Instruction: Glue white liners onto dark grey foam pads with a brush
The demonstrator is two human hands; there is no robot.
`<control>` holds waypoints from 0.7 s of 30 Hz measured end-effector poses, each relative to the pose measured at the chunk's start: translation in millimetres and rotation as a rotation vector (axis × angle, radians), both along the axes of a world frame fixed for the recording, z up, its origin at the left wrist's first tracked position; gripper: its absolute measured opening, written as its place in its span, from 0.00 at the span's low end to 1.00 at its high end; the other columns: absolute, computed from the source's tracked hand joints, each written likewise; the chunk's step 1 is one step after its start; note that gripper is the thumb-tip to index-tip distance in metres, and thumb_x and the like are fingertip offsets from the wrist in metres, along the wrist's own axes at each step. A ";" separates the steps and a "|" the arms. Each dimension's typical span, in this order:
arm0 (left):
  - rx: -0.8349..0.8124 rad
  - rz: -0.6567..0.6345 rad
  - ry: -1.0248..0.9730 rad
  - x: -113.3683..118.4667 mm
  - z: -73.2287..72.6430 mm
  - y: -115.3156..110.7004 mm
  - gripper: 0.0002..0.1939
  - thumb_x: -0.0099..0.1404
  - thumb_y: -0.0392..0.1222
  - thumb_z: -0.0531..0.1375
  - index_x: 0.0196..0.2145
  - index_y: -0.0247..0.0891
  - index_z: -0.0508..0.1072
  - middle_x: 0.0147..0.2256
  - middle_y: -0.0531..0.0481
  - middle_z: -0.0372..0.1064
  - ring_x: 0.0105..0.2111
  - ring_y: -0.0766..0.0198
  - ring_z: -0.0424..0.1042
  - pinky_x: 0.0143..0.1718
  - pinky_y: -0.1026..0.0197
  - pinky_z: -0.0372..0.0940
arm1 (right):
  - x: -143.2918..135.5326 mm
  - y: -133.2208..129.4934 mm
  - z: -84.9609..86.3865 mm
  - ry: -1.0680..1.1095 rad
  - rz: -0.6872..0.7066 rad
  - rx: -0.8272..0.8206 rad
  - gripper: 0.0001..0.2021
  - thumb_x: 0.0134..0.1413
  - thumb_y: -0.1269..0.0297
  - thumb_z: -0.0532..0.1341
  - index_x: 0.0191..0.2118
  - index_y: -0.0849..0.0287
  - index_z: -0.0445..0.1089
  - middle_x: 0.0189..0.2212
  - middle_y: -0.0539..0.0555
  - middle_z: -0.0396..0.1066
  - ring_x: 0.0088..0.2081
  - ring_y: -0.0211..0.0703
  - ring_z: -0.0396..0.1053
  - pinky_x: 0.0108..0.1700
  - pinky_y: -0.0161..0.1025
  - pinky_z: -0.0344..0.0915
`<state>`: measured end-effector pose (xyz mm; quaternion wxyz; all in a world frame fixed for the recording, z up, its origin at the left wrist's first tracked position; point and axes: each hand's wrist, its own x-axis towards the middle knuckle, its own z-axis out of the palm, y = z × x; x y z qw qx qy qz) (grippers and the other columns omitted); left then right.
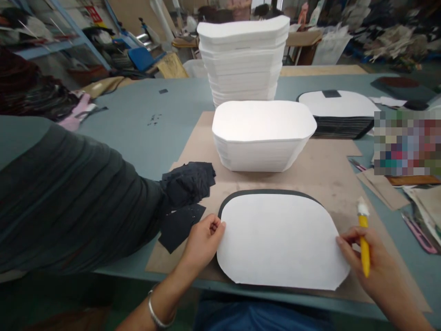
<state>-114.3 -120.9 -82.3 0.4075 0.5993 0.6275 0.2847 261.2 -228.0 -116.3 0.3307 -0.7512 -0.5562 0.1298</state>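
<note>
The white panel (282, 239) lies between the two grips, over a dark sheet (268, 191) that shows along its far edge. The panel looks thin and light, probably stiff enough to stay flat but likely to crease if squeezed hard; its smooth face may slip. The opposite side edges seem the best hold. The left grip (203, 236) pinches the panel's left edge; the right grip (372, 257) has its fingertips at the right edge while closed around a yellow brush (364, 223), bristles up. Beyond both grips, a white stack (262, 138) stands on brown board (330, 172). Dark pieces (188, 184) lie beyond the left grip; right of the right grip, a pink cutter (418, 233) rests on the bench (131, 99).
</note>
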 end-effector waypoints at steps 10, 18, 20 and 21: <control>-0.038 0.037 0.029 -2.2 -15.1 3.8 0.15 0.63 0.54 0.58 0.26 0.41 0.66 0.23 0.55 0.61 0.25 0.63 0.63 0.27 0.63 0.57 | -4.8 0.7 -6.9 -0.024 -0.019 -0.034 0.14 0.62 0.45 0.60 0.42 0.50 0.64 0.36 0.55 0.75 0.34 0.51 0.77 0.30 0.42 0.72; -0.077 0.050 0.052 -2.5 -15.7 5.1 0.17 0.62 0.57 0.59 0.26 0.40 0.67 0.22 0.55 0.60 0.24 0.63 0.62 0.26 0.64 0.57 | -11.5 5.5 -5.9 0.020 -0.029 -0.025 0.12 0.63 0.49 0.60 0.43 0.51 0.63 0.35 0.54 0.74 0.32 0.48 0.76 0.30 0.40 0.72; -0.087 0.051 0.055 -2.8 -15.9 5.9 0.18 0.61 0.58 0.59 0.25 0.40 0.67 0.22 0.55 0.60 0.24 0.63 0.62 0.26 0.64 0.57 | -12.6 6.6 -4.7 0.032 -0.025 -0.028 0.12 0.64 0.50 0.60 0.42 0.51 0.63 0.35 0.53 0.74 0.30 0.46 0.75 0.30 0.39 0.72; -0.092 0.053 0.053 -2.9 -16.0 6.3 0.18 0.61 0.58 0.59 0.25 0.40 0.67 0.22 0.55 0.60 0.23 0.63 0.62 0.25 0.64 0.56 | -13.2 7.0 -3.9 0.031 -0.026 -0.027 0.12 0.64 0.49 0.60 0.42 0.51 0.63 0.34 0.52 0.73 0.29 0.45 0.75 0.30 0.39 0.72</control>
